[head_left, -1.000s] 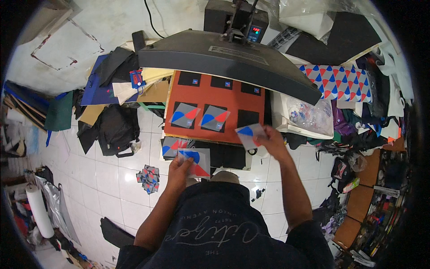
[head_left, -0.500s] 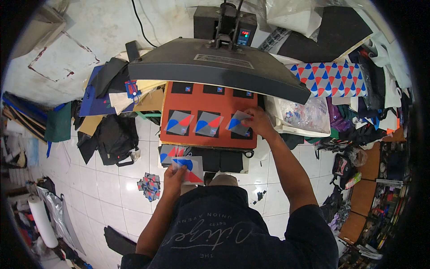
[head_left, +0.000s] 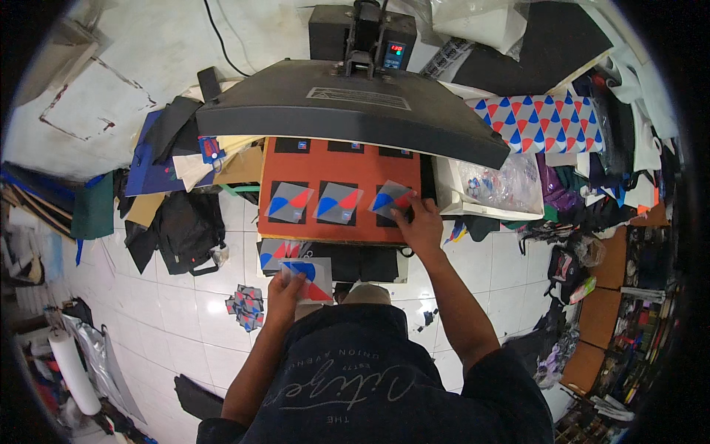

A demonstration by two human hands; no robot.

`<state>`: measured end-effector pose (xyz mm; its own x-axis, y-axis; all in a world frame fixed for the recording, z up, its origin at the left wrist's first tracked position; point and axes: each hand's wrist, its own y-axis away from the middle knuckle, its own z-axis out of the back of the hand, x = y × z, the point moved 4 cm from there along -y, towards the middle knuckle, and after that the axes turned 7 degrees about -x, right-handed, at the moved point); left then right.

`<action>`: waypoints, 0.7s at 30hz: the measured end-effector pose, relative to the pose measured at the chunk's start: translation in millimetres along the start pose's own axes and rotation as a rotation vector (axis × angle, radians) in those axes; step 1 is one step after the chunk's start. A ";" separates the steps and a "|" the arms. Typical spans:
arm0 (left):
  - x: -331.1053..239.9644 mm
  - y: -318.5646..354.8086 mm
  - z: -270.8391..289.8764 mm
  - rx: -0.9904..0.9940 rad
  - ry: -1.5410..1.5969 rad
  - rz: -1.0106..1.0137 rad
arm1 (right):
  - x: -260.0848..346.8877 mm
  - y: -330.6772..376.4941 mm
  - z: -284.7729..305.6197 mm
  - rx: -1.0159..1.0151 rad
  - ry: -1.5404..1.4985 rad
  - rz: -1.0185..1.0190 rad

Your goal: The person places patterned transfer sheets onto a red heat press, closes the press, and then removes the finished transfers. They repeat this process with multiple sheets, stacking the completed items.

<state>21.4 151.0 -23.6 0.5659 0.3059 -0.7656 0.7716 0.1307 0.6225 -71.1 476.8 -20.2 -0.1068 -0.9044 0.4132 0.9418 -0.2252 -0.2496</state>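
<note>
My left hand [head_left: 283,294] pinches a clear sheet printed in blue and red [head_left: 318,285], perhaps a stack, in front of the heat press. On the press's orange-brown lower plate [head_left: 347,169], my right hand [head_left: 421,226] has thumb and fingers apart at the right edge of a translucent grey, blue and red sheet [head_left: 388,198]. That sheet lies tilted over a black square piece. Two similar sheets, a middle one [head_left: 336,202] and a left one [head_left: 288,201], cover black squares in the same row. Behind them, more black squares [head_left: 340,146] sit partly under the raised upper plate [head_left: 347,118].
Printed pieces [head_left: 277,253] and black pieces [head_left: 370,263] lie on a ledge below the plate. A patterned roll [head_left: 543,124] and a white box with plastic [head_left: 495,185] stand at right. Small printed pieces [head_left: 245,307] and a black bag [head_left: 188,231] are on the floor at left.
My right hand has shifted down around the right-hand sheet, its thumb and fingers now spread wider at the edge. That sheet has turned slightly. My left hand keeps its hold.
</note>
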 end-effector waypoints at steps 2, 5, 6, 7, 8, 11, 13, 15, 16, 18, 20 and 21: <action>-2.7 -0.7 -2.3 0.014 -0.024 -0.017 | -0.4 3.8 -1.9 -0.049 0.001 0.031; -3.6 -0.6 -3.7 0.014 -0.063 -0.030 | -6.0 10.1 -6.4 -0.075 -0.014 0.052; -3.1 -1.1 -3.3 0.012 -0.078 -0.028 | -7.5 11.3 -6.9 -0.066 -0.025 0.043; -2.4 -1.4 -2.7 0.010 -0.092 -0.026 | -8.8 12.6 -7.5 -0.056 -0.036 0.035; -1.0 -1.9 -2.1 0.014 -0.121 -0.023 | -10.6 14.3 -8.1 -0.039 -0.046 0.011; 3.3 -3.4 -0.7 0.013 -0.165 -0.017 | -13.6 18.5 -8.8 0.018 -0.073 -0.056; 6.0 -3.3 -0.3 -0.007 -0.140 -0.017 | -11.8 18.2 -5.9 0.063 -0.092 -0.094; 8.6 -4.5 1.2 -0.001 -0.145 -0.015 | -8.4 16.9 0.3 0.048 -0.141 -0.148; 8.9 -5.0 1.4 0.002 -0.148 -0.014 | -7.7 16.5 2.2 0.040 -0.166 -0.174; 5.2 -1.5 -0.2 -0.002 -0.141 -0.009 | -10.6 17.2 4.4 0.004 -0.154 -0.145; 4.7 -1.5 0.2 0.003 -0.139 -0.013 | -12.1 18.3 3.9 0.021 -0.119 -0.141; 6.0 -2.7 1.9 0.009 -0.138 -0.018 | -9.7 17.5 5.3 0.057 -0.089 -0.149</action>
<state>23.3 150.7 -30.2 0.5857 0.1708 -0.7923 0.7845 0.1261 0.6071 -51.9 483.5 -23.9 -0.2207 -0.8262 0.5184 0.9345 -0.3314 -0.1303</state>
